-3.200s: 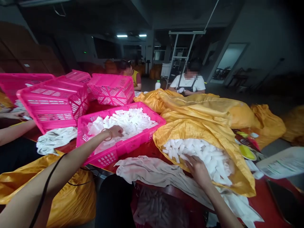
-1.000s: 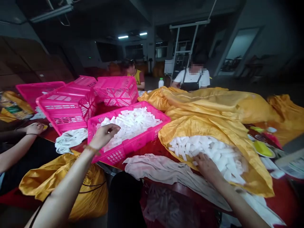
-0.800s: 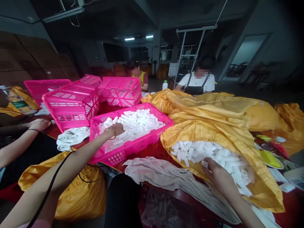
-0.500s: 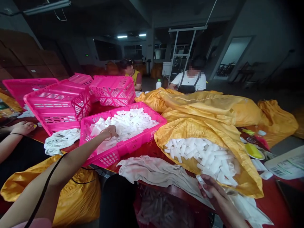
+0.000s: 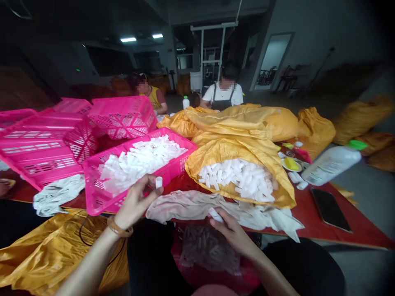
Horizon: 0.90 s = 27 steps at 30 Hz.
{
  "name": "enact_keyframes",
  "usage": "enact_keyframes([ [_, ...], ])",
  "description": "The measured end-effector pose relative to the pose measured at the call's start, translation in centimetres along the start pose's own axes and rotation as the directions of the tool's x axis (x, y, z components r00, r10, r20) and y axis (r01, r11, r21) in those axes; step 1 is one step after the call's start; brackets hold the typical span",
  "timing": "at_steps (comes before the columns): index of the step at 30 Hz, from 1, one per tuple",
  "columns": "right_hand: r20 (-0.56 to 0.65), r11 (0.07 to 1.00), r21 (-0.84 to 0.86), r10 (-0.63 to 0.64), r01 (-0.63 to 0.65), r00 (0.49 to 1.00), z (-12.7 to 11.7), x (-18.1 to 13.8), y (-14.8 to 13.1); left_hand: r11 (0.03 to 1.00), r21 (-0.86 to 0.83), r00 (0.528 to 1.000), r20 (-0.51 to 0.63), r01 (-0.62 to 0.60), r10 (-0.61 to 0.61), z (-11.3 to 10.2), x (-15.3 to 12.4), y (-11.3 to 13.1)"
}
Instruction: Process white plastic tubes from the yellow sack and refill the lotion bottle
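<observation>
My left hand (image 5: pixel 138 199) is closed on a short white plastic tube (image 5: pixel 159 182), its open end facing up, at the near edge of a pink basket (image 5: pixel 173 170). That basket holds a heap of similar white pieces (image 5: pixel 145 158). To the right, my right hand (image 5: pixel 230 230) grips another white tube (image 5: pixel 216 215) between thumb and fingers, over the table's front edge. Beyond it an open yellow woven sack (image 5: pixel 285 193) spills white tubes (image 5: pixel 239 176). A crumpled pale cloth (image 5: pixel 185 204) lies between the hands and the sack.
Several empty-looking pink crates (image 5: pixel 123 109) lie tipped at the left, near a grey-white rag (image 5: pixel 60 191). A phone (image 5: pixel 330 209), a large white bottle (image 5: pixel 331 164) and a dish with a yellow sponge (image 5: pixel 291 164) sit at the right. Two people sit across the table.
My left hand has come out of the pink basket with a white tube. My right hand, still holding its tube, appears nearer the left one. The view has turned right.
</observation>
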State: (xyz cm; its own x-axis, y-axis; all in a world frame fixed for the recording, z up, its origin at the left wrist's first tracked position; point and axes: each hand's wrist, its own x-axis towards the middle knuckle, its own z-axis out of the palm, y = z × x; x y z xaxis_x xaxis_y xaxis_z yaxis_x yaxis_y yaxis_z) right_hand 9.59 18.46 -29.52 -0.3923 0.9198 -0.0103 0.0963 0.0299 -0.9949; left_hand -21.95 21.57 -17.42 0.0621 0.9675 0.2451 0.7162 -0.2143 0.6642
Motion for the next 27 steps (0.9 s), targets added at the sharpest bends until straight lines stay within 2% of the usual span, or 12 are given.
enact_keyframes([
  [2,0.051,0.999,0.03,-0.022,0.02,0.998,1.1,-0.1,-0.6,0.967,-0.251,0.999,0.042,0.038,-0.029,3.7,-2.6,2.3],
  [4,0.08,0.998,0.063,-0.036,0.031,0.996,1.7,-0.4,-0.9,0.907,-0.415,0.997,0.048,0.069,-0.054,7.0,-4.4,3.9],
  [6,0.086,0.996,0.08,-0.045,0.038,0.995,2.0,-1.1,-1.1,0.871,-0.486,0.997,0.042,0.072,-0.059,9.5,-5.5,4.8],
  [8,0.078,0.997,0.073,-0.044,0.038,0.996,1.9,-1.9,-1.1,0.889,-0.456,0.999,0.047,0.043,-0.024,10.9,-6.2,5.3],
  [11,0.069,0.998,0.005,-0.065,0.065,0.995,1.6,-3.0,-1.0,0.959,-0.262,0.993,0.026,-0.108,0.118,11.5,-7.0,5.5],
  [14,-0.012,0.968,-0.188,-0.169,0.164,0.985,1.6,-3.5,-1.0,0.966,-0.107,0.971,-0.03,-0.237,0.235,11.5,-7.7,5.5],
  [17,-0.028,0.925,-0.317,-0.229,0.209,0.973,1.9,-3.6,-0.7,0.97,-0.089,0.972,-0.069,-0.228,0.222,11.7,-8.3,5.3],
  [23,-0.02,0.91,-0.354,-0.238,0.216,0.971,2.4,-3.5,0.4,0.944,-0.159,0.956,-0.1,-0.289,0.276,12.6,-8.9,4.5],
  [25,-0.023,0.872,-0.43,-0.271,0.235,0.962,2.4,-3.4,0.7,0.951,-0.212,0.974,-0.069,-0.227,0.217,12.9,-8.9,4.4],
  [27,-0.052,0.786,-0.569,-0.329,0.243,0.943,2.5,-3.3,0.9,0.955,-0.275,0.994,-0.011,-0.108,0.11,13.3,-9.0,4.4],
])
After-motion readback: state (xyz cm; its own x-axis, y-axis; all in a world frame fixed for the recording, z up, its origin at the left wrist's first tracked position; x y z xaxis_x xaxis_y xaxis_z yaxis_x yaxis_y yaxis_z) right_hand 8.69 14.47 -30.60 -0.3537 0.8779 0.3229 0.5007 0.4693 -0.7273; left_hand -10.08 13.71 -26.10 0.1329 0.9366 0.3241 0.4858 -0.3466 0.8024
